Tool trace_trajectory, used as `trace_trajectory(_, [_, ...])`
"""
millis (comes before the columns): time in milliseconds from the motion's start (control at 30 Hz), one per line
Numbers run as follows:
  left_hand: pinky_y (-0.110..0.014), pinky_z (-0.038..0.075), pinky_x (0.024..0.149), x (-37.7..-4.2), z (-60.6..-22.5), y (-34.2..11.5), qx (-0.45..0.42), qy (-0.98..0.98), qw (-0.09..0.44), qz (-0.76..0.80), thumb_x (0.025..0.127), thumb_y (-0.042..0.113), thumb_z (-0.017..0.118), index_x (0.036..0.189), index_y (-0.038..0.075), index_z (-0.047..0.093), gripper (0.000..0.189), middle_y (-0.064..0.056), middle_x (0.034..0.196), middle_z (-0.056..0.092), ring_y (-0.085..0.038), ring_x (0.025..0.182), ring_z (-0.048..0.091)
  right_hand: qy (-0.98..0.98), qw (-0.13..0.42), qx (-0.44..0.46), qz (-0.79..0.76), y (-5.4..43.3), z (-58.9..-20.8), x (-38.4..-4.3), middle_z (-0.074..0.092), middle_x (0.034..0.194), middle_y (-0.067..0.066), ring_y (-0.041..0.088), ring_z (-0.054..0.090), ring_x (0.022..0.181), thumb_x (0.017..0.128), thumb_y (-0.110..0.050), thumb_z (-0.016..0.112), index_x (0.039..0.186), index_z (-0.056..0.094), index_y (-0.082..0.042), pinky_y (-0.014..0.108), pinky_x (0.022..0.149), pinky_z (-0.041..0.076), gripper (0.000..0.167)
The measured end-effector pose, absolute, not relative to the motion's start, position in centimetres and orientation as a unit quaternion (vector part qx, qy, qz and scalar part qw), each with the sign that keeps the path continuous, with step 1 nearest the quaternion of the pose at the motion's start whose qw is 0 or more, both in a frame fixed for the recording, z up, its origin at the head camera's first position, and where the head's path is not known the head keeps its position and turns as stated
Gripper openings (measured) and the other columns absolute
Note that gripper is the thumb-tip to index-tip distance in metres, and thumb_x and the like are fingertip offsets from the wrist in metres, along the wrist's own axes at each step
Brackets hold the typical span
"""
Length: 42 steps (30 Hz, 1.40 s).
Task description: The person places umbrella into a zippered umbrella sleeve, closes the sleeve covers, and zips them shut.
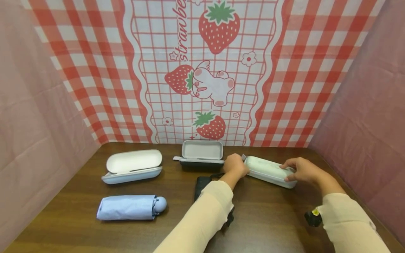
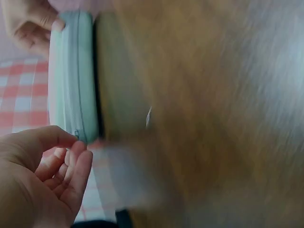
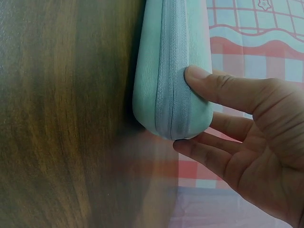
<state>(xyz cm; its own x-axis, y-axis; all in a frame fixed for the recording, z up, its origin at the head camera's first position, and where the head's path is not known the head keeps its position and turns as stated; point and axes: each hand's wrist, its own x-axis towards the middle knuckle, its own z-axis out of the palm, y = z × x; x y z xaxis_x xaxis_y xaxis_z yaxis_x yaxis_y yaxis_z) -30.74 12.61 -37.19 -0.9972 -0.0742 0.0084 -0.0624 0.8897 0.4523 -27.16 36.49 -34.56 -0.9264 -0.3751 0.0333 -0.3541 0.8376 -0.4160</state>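
A long mint-green zippered case lies at the right of the table, its lid down. My left hand is at the case's left end. In the left wrist view its thumb and forefinger pinch at the zipper pull, mostly hidden by the fingertips. Around the right end, my right hand grips the case. Seen from the right wrist, the thumb presses beside the grey zipper, while the fingers curl about the far side and end; the zipper's teeth look joined there.
An open black case with grey lining stands at the back middle. An open pale-blue case lies at left, with a folded light-blue umbrella in front. A black folded item is partly hidden under my left forearm. Checked cloth hangs behind.
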Motion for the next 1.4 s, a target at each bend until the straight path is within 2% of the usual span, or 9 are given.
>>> trace_trajectory(167, [-0.032, 0.054, 0.054, -31.5, -36.6, 11.6, -0.014, -0.978, 0.015, -0.206, 0.074, 0.028, 0.083, 0.082, 0.015, 0.074, 0.017, 0.000, 0.088, 0.071, -0.018, 0.078, 0.068, 0.958, 0.026, -0.192, -0.213, 36.5, -34.6, -27.2, 0.068, 0.104, 0.021, 0.031, 0.059, 0.093, 0.070, -0.013, 0.086, 0.102, 0.071, 0.000, 0.049, 0.081, 0.049, 0.038])
trace_trajectory(300, [-0.032, 0.055, 0.058, -31.9, -36.6, 11.4, -0.041, -0.983, 0.024, -0.175, 0.083, 0.021, 0.072, 0.085, 0.018, 0.075, 0.005, 0.001, 0.094, 0.072, -0.018, 0.085, 0.068, 0.957, 0.024, -0.195, -0.214, 36.5, -34.8, -27.3, 0.068, 0.104, 0.020, 0.029, 0.058, 0.092, 0.070, -0.013, 0.086, 0.102, 0.070, -0.001, 0.048, 0.080, 0.049, 0.038])
trace_trajectory(467, [-0.035, 0.056, 0.062, -32.6, -37.0, 11.5, -0.042, -0.984, 0.039, -0.166, 0.091, 0.019, 0.063, 0.091, 0.020, 0.076, 0.014, 0.000, 0.099, 0.073, -0.020, 0.090, 0.068, 0.956, 0.018, -0.202, -0.210, 36.5, -34.8, -27.2, 0.068, 0.104, 0.019, 0.030, 0.059, 0.093, 0.069, -0.013, 0.086, 0.101, 0.071, -0.002, 0.050, 0.080, 0.049, 0.037])
trace_trajectory(600, [-0.037, 0.057, 0.062, -33.2, -37.1, 11.5, -0.048, -0.983, 0.052, -0.167, 0.094, 0.018, 0.060, 0.091, 0.018, 0.076, 0.017, -0.001, 0.099, 0.073, -0.022, 0.089, 0.069, 0.956, 0.015, -0.207, -0.206, 36.5, -34.7, -27.1, 0.068, 0.103, 0.019, 0.028, 0.058, 0.091, 0.069, -0.013, 0.086, 0.101, 0.071, -0.003, 0.048, 0.079, 0.049, 0.036])
trace_trajectory(1000, [-0.036, 0.056, 0.062, -34.5, -38.1, 12.2, -0.077, -0.976, 0.098, -0.179, 0.086, 0.014, 0.066, 0.079, 0.019, 0.075, 0.013, 0.000, 0.092, 0.074, -0.022, 0.082, 0.069, 0.958, 0.008, -0.197, -0.210, 36.5, -35.1, -26.5, 0.067, 0.105, 0.019, 0.034, 0.059, 0.096, 0.069, -0.014, 0.087, 0.101, 0.071, -0.005, 0.055, 0.082, 0.049, 0.036])
trace_trajectory(1200, [-0.033, 0.056, 0.064, -34.8, -38.1, 12.4, -0.092, -0.973, 0.114, -0.180, 0.083, 0.019, 0.072, 0.074, 0.024, 0.077, 0.012, 0.005, 0.089, 0.074, -0.019, 0.081, 0.069, 0.956, 0.010, -0.191, -0.222, 36.6, -35.0, -26.2, 0.065, 0.111, 0.023, 0.040, 0.058, 0.103, 0.070, -0.010, 0.086, 0.104, 0.071, -0.004, 0.059, 0.085, 0.048, 0.038])
trace_trajectory(1400, [-0.032, 0.054, 0.058, -35.0, -38.2, 12.3, -0.087, -0.971, 0.111, -0.192, 0.081, 0.022, 0.075, 0.069, 0.025, 0.074, 0.013, 0.007, 0.083, 0.072, -0.017, 0.078, 0.068, 0.950, 0.012, -0.205, -0.237, 36.4, -35.2, -26.3, 0.065, 0.113, 0.023, 0.037, 0.059, 0.103, 0.069, -0.010, 0.087, 0.103, 0.072, -0.004, 0.054, 0.084, 0.050, 0.037])
